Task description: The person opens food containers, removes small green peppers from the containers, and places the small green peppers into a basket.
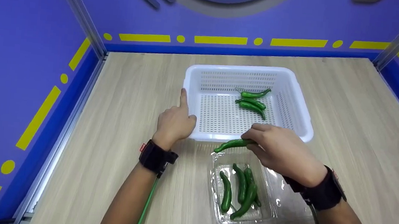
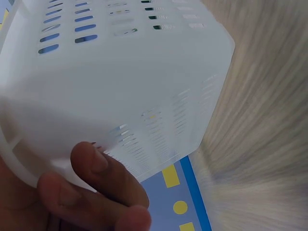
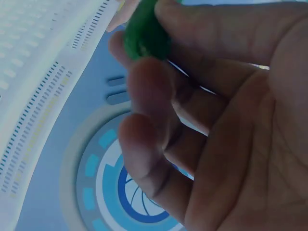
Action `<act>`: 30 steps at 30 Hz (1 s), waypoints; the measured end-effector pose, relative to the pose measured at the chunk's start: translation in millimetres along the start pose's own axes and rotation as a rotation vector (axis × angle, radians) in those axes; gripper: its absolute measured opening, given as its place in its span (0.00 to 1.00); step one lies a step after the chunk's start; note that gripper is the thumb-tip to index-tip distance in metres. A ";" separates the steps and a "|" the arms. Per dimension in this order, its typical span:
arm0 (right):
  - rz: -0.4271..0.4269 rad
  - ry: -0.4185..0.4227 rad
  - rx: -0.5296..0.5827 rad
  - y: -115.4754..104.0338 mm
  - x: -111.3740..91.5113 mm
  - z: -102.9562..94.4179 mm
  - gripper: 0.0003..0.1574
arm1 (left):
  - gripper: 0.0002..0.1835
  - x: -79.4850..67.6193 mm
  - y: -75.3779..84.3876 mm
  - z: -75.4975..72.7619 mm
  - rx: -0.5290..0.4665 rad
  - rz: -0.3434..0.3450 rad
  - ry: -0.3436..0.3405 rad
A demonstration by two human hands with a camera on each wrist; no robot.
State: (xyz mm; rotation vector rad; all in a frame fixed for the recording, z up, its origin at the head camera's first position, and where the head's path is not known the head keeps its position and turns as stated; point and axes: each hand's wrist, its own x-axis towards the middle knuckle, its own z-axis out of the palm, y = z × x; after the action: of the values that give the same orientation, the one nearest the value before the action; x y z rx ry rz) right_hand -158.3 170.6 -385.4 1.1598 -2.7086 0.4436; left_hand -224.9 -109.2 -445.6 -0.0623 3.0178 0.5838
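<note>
My right hand [image 1: 279,149] pinches a green chili pepper [image 1: 232,145] between thumb and fingers, over the near rim of a white plastic basket [image 1: 195,100]. The right wrist view shows the end of that pepper [image 3: 147,36] at the thumb and fingertips. With thumb and index finger along the basket's left rim, my left hand [image 1: 176,122] holds it; other fingers [image 2: 113,175] curl beneath the rim in the left wrist view. Three green chili peppers [image 1: 252,106] lie inside the basket. Below the right hand, a clear plastic box [image 1: 229,223] contains several more peppers [image 1: 226,193].
The clear lid [image 1: 293,196] spreads to the right of the box, partly under the right forearm. All of this stands on a wood-grain table [image 1: 130,120]. Blue panels [image 1: 149,21] with yellow marks border the table at the back and sides.
</note>
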 end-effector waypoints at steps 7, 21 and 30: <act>0.043 0.037 0.002 9.4 1.9 -6.7 0.09 | 0.48 -0.4 -0.7 -0.9 0.004 0.015 -0.004; 0.112 0.060 0.032 28.2 14.2 -23.8 0.07 | 0.48 -0.9 -2.3 -1.1 0.001 0.000 -0.008; 0.130 0.067 0.053 48.2 33.1 -30.7 0.07 | 0.49 0.9 -2.1 0.0 0.002 0.006 -0.013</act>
State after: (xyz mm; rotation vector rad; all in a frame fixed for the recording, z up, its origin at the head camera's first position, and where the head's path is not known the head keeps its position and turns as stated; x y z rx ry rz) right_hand -215.1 189.8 -357.8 0.9656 -2.7399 0.5650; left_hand -225.7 -111.2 -446.5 -0.0490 3.0068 0.5788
